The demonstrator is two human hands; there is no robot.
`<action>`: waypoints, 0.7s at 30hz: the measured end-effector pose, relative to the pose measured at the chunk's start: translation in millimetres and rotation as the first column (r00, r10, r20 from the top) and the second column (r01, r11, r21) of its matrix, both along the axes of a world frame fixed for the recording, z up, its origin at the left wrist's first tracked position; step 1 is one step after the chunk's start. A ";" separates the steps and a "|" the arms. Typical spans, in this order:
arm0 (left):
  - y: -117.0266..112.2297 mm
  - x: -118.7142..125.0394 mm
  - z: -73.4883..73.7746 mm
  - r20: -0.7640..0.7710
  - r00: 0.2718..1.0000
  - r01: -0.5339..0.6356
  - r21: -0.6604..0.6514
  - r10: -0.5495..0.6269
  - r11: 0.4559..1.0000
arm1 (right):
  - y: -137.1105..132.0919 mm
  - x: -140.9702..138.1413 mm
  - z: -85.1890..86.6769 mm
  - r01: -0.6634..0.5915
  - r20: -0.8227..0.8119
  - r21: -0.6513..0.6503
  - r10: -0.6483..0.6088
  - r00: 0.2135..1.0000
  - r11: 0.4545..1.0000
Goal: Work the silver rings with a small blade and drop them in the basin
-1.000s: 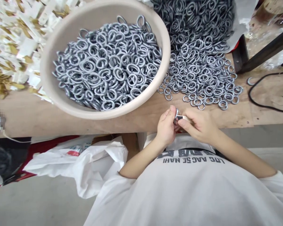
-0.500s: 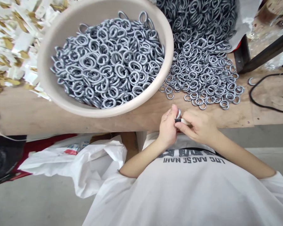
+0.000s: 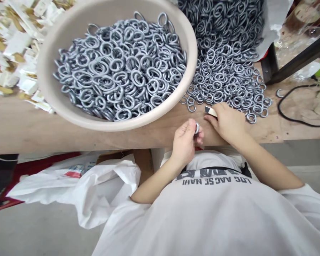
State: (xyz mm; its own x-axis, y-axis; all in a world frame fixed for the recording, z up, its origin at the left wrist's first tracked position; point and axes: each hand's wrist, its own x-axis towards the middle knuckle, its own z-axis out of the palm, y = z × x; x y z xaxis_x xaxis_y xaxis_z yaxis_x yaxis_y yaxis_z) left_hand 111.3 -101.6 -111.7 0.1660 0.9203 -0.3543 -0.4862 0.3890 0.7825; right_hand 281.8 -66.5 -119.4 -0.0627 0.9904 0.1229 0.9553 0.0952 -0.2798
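A small grey ring (image 3: 197, 128) is pinched between the thumb and fingers of my left hand (image 3: 185, 140), just above the table's front edge. My right hand (image 3: 229, 121) is closed around a blade with a pale handle (image 3: 211, 111), its dark tip pointing left; it looks like a small cutter knife. That hand is at the near edge of a loose pile of grey rings (image 3: 221, 85), and its fingers partly cover the handle. To the left stands a large beige basin (image 3: 117, 124) heaped with the same kind of rings.
White and tan flat pieces (image 3: 18, 46) lie heaped at the far left. A dark metal bar (image 3: 298, 58) slants in from the right, near a black cable (image 3: 282, 110). Below the wooden table (image 3: 77, 138) hangs a crumpled white sack (image 3: 90, 192).
My hands have come apart. The right hand has moved up and away toward the ring pile with the blade, while the left has shifted slightly left, keeping the ring.
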 end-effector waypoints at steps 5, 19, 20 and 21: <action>9.2 -10.9 0.8 -0.009 1.000 -0.003 0.002 0.003 1.000 | -2.3 -2.2 9.7 -0.054 -0.445 0.004 0.050 0.894 0.999; 0.9 12.5 -4.5 0.019 0.979 0.201 -0.008 -0.201 0.980 | -31.4 -17.1 6.7 -0.171 -0.881 0.006 0.086 0.466 0.985; 0.4 13.1 -6.0 -0.002 0.982 0.190 0.003 -0.190 0.982 | -31.3 -17.0 8.1 -0.168 -0.882 0.019 0.096 0.462 0.986; -0.3 13.8 -7.2 -0.020 0.983 0.184 0.007 -0.184 0.983 | -31.2 -17.3 9.4 -0.157 -0.880 0.034 0.104 0.463 0.987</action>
State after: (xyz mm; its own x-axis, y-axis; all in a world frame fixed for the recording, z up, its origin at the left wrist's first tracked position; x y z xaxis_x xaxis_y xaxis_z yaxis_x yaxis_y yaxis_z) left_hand 125.2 -101.9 -118.9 0.3260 0.8776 -0.3515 -0.3914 0.4638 0.7948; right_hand 264.5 -97.6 -110.0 -0.0770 0.9862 0.1468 0.1834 0.1587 -0.9701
